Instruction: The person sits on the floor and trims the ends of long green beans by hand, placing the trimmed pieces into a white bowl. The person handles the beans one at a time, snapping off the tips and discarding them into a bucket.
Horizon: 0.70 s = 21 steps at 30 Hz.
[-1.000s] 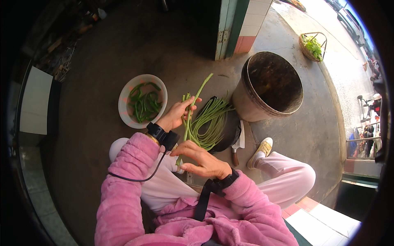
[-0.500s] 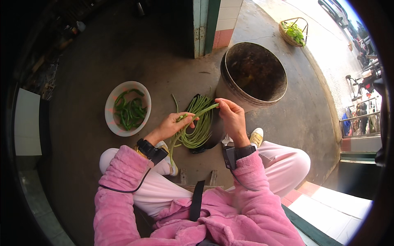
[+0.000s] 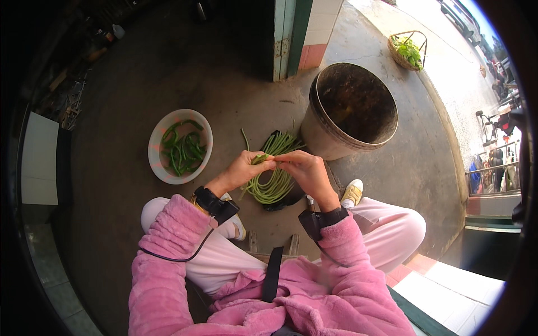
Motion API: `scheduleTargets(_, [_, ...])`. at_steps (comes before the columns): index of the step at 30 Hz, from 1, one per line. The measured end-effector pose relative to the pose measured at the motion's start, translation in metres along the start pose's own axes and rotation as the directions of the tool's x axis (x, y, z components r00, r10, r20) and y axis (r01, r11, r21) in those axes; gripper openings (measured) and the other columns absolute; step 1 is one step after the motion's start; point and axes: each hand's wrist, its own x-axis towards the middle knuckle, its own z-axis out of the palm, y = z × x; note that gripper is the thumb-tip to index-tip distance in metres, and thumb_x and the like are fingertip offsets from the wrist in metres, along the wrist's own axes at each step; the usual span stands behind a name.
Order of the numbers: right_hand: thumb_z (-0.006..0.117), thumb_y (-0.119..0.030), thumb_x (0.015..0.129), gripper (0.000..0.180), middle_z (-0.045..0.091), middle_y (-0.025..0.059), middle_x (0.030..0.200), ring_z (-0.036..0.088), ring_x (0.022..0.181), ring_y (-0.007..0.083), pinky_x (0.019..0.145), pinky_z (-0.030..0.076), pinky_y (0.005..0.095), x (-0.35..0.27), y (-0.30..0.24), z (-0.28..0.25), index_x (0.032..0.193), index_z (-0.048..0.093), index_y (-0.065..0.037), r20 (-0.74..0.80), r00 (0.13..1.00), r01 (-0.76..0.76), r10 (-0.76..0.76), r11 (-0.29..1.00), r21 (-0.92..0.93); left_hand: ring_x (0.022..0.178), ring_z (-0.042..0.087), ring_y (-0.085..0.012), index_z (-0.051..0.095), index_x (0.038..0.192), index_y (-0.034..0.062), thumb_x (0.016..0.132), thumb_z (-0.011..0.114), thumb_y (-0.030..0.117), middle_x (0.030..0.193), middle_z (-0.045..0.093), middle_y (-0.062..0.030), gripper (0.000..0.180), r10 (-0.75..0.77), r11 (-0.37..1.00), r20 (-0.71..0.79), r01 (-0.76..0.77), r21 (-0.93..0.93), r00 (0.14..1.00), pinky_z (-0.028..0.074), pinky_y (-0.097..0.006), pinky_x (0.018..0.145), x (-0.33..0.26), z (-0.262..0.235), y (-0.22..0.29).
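Observation:
My left hand [image 3: 245,169] is closed around a small bunch of green long beans [image 3: 259,159], whose ends show between thumb and fingers. The fingertips of my right hand [image 3: 309,175] meet those of the left, pinching at the end of the beans; the exact grip is partly hidden. Below both hands, a coiled heap of long beans [image 3: 268,190] lies on a dark plastic bag [image 3: 292,198] on the floor.
Left of the heap stands a pale bowl [image 3: 153,150] holding green peppers [image 3: 182,150]. A large grimy bucket [image 3: 323,137] with dark scraps inside stands at the right. Farther off are a basket of leafy greens [image 3: 408,51] and a door edge [image 3: 282,42].
My right hand has come in leftward and down to meet the left hand. The bean length that stretched between them no longer shows. The view has shifted slightly.

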Motion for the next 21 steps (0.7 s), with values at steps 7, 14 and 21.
scheduleTargets(7, [0.068,-0.001,0.082,0.016,0.066,0.0103,0.090,0.064,0.081,0.0280,0.071,0.053,0.0352,0.008,0.004,0.044,0.098,0.066,-0.003,-0.317,0.899,0.198,-0.301,0.927,-0.319,0.054,0.037,0.0000,0.071,0.098,0.0048,0.094,0.062,0.022,0.068,0.054,0.0090,0.020,-0.272,0.929,-0.268,0.180,-0.324,0.924,0.030,-0.018,0.048,0.004,0.011,-0.004])
scheduleTargets(14, [0.066,0.003,0.084,0.018,0.065,0.0075,0.095,0.064,0.079,0.0173,0.068,0.051,0.0265,0.019,-0.018,0.042,0.101,0.066,-0.003,-0.318,0.909,0.212,-0.270,0.956,-0.204,0.058,0.035,0.0003,0.066,0.103,0.0043,0.096,0.060,0.026,0.086,0.061,0.0036,0.023,-0.154,0.905,-0.370,-0.019,-0.425,0.916,0.028,-0.017,0.049,0.000,-0.002,0.014])
scheduleTargets(21, [0.052,-0.005,0.098,0.010,0.062,0.0035,0.098,0.056,0.090,0.0095,0.085,0.043,0.0228,0.041,-0.022,-0.048,0.106,0.055,-0.002,-0.670,0.720,0.196,-0.183,0.979,-0.057,0.064,0.038,-0.0015,0.062,0.101,0.0037,0.101,0.052,0.029,0.088,0.061,-0.0003,0.027,0.156,0.881,-0.512,-0.354,-0.315,0.845,0.033,-0.018,0.054,-0.021,-0.068,0.076])
